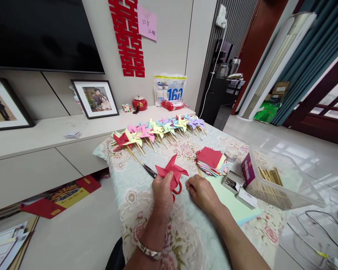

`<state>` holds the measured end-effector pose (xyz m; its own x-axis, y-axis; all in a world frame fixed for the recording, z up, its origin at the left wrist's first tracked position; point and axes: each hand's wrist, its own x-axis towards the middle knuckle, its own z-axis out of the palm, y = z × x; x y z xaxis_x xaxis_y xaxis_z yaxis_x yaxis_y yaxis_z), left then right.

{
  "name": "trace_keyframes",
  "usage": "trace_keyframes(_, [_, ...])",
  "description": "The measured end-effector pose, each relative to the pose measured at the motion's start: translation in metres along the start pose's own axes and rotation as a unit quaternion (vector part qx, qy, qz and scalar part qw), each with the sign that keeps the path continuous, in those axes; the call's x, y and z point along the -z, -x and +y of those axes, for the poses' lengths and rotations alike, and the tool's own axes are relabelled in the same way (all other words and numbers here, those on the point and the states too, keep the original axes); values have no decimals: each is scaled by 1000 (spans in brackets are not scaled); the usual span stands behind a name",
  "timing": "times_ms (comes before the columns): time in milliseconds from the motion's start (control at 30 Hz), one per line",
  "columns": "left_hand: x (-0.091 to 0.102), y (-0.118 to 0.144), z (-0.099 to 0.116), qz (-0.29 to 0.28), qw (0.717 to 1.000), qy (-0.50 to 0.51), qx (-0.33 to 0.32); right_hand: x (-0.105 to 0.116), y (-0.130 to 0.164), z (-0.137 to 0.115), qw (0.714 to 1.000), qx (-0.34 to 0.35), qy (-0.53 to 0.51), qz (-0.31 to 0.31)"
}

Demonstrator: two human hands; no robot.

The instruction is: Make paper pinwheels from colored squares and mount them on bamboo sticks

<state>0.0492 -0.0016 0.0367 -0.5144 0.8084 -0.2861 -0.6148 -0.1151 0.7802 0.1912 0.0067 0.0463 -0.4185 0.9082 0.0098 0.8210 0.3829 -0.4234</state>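
A red paper pinwheel (pixel 173 170) with folded blades is pinched in my left hand (pixel 162 189), raised a little above the table. Under that hand lies a pair of scissors (pixel 150 171), its dark blades pointing up-left and its red handles partly covered. My right hand (pixel 199 190) is closed low over the cloth, just right of the pinwheel. A short length of wooden stick (pixel 199 171) sticks out beyond its knuckles; the rest is hidden by the hand. Finished pinwheels (pixel 157 131) on sticks lie in rows at the far side.
Right of my hands are stacked paper squares (pixel 210 158), a small box of metal pins (pixel 231 183), light green sheets (pixel 228 202), a round clear container (pixel 231 153) and a plastic bin (pixel 287 187) holding sticks. A white cabinet (pixel 45 137) borders the flowered tablecloth (pixel 141 210).
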Motion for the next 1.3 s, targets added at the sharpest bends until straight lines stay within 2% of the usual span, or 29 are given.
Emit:
trace_keyframes(200, [-1,1,1,3,1000,-2,-1,-1,0,-4,1000,4,2,22])
trace_keyframes(367, [0,1,0,7,1000,-4,-5,-1,2,-8,995,-3,-77,60])
trace_keyframes(467, [1,0,0,9,1000,-6,-8,-3,3,-10,988,-10,-146,46])
trace_keyframes(567, [2,-2,-1,11,1000,-5,-8,-7,3,-11,972,-20,-235,13])
trace_keyframes(700, [3,-2,-2,14,1000,-4,-10,-13,1,-9,927,-43,-371,-24])
trace_keyframes(933, [1,1,0,9,1000,-7,-12,-9,-1,2,891,-71,-447,-37])
trace_keyframes(1033, [0,2,1,1,1000,-17,-10,-5,-3,8,878,-57,-475,13])
trace_keyframes(1200, [-1,5,1,-42,998,-35,-17,1,-3,11,863,-21,-479,156])
trace_keyframes(1300, [-1,5,-1,-56,997,-52,-23,4,-1,8,867,13,-457,196])
